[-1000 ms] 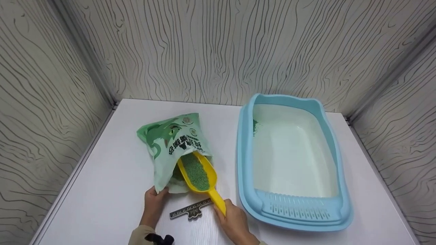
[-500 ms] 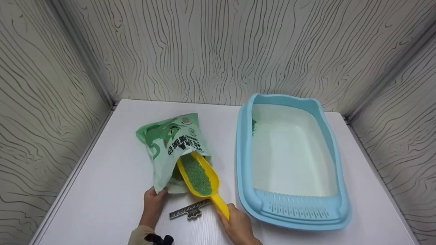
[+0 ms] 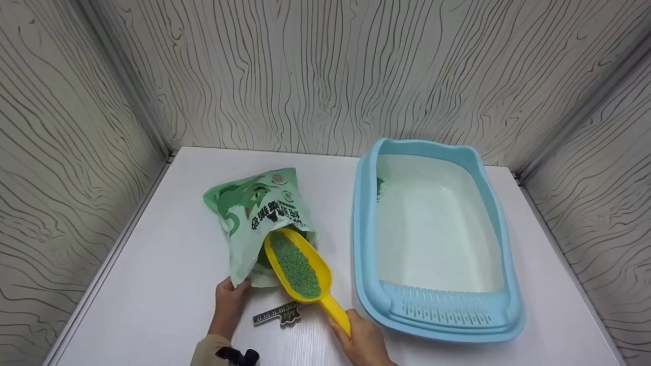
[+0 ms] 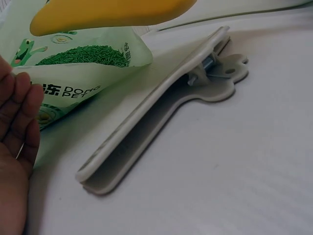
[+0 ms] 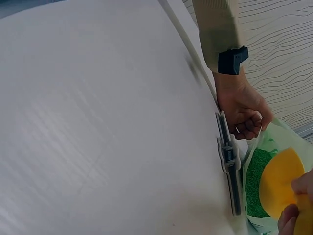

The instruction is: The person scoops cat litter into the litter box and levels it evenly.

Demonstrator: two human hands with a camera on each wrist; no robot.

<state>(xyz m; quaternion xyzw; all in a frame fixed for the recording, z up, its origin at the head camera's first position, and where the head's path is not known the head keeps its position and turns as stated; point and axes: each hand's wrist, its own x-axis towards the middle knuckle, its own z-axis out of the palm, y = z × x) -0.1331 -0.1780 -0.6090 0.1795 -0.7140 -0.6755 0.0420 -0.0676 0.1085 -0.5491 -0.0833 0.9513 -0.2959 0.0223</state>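
A green and white printed bag point(image 3: 264, 201) lies on the table with its mouth towards me. My left hand point(image 3: 229, 307) pinches the near edge of the mouth; the right wrist view shows those left fingers point(image 5: 249, 128) curled at the bag's rim. With my right hand point(image 3: 363, 339) I grip the handle of a yellow scoop point(image 3: 324, 277), loaded with green litter pellets point(image 3: 297, 267). The scoop's tip is still at the bag's mouth, most of the scoop being outside. More green pellets point(image 4: 93, 56) show inside the bag in the left wrist view.
A light blue litter box point(image 3: 360, 229) with a white inside stands to the right; a few green pellets point(image 3: 380, 188) lie at its left wall. Below the scoop lies a piano-keyed clip point(image 3: 272, 315). Patterned walls point(image 3: 285, 76) bound the back and sides.
The right hand has drawn the loaded scoop towards me and slightly right, further out of the bag's mouth. My left hand and the bag stay nearly where they were.
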